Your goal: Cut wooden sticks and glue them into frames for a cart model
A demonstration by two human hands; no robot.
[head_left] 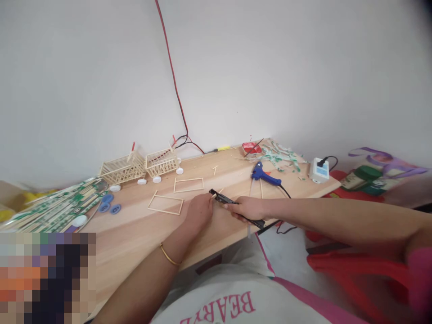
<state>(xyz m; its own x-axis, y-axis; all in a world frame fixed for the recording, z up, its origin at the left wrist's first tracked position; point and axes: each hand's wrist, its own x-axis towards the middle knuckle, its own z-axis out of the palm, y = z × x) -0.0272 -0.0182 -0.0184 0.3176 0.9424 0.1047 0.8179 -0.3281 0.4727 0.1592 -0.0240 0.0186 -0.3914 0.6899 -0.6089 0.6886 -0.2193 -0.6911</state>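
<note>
My right hand [248,208] is closed around the handles of black cutting pliers [224,199], whose jaws point left over the wooden table [135,229]. My left hand [200,211] is closed in a pinch on a thin wooden stick [218,193] held at the jaws of the pliers. A gold bangle sits on my left wrist. Two flat rectangular stick frames [188,185] [165,204] lie on the table just beyond my hands.
Two small stick baskets [123,168] [162,162] with white caps stand at the back left. A blue glue gun [265,176] lies at the back right, near a white power socket [319,170] and a red dish [251,147]. Stick packets [57,207] and blue caps [108,203] lie left. A red-black wire runs up the wall.
</note>
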